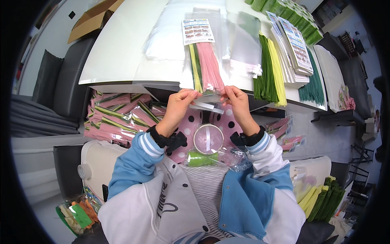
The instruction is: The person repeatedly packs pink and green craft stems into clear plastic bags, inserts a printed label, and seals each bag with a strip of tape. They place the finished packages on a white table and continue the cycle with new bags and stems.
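A clear plastic bag (210,92) lies at the near edge of the white table, its near end held over the edge. Inside are pink chenille stems (209,65), a few green stems (197,65) and yellow stems (193,71), with a printed card (198,31) at the far end. My left hand (182,100) pinches the bag's near left corner. Opposite it, my right hand (237,99) pinches the right corner. Pale strips (203,105) hang just below my fingers. On my lap rest a large tape roll (195,131) and a wrapped green roll (201,159).
Stacked clear bags (170,30), green stems (266,73), printed cards (297,48) and dark-green stems (311,85) cover the table's far and right parts. Several green rolls (278,13) stand behind. Filled bags (118,114) are heaped below left. More stems (326,198) lie right of me.
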{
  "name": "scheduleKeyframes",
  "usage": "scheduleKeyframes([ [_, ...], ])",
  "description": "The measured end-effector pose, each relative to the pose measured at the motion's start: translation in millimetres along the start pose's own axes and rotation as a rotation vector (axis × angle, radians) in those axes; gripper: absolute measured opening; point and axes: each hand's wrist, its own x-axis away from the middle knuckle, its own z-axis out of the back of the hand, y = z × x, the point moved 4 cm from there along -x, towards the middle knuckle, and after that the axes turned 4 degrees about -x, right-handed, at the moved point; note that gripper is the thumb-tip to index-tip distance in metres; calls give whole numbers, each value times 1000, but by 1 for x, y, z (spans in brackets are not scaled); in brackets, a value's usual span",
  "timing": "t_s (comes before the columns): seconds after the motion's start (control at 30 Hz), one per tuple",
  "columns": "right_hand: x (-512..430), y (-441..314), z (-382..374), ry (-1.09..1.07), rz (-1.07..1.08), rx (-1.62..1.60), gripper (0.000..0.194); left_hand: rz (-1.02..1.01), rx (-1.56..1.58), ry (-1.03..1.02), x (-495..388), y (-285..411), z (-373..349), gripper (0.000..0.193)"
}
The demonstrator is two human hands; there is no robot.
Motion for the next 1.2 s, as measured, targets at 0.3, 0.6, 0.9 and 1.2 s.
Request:
scheduleKeyframes([
  [0.3,-2,8,-1,173,108,95,29,102,15,178,-4,-13,-8,28],
  [0.6,-8,17,1,233,23,106,28,251,109,146,-11,-26,-3,25],
  [0.9,-29,-2,-7,146,-140,404,37,269,37,235,-25,-13,-6,29],
  [1.2,-47,-5,6,17,-359,382,40,408,133,13,-34,-29,7,27],
])
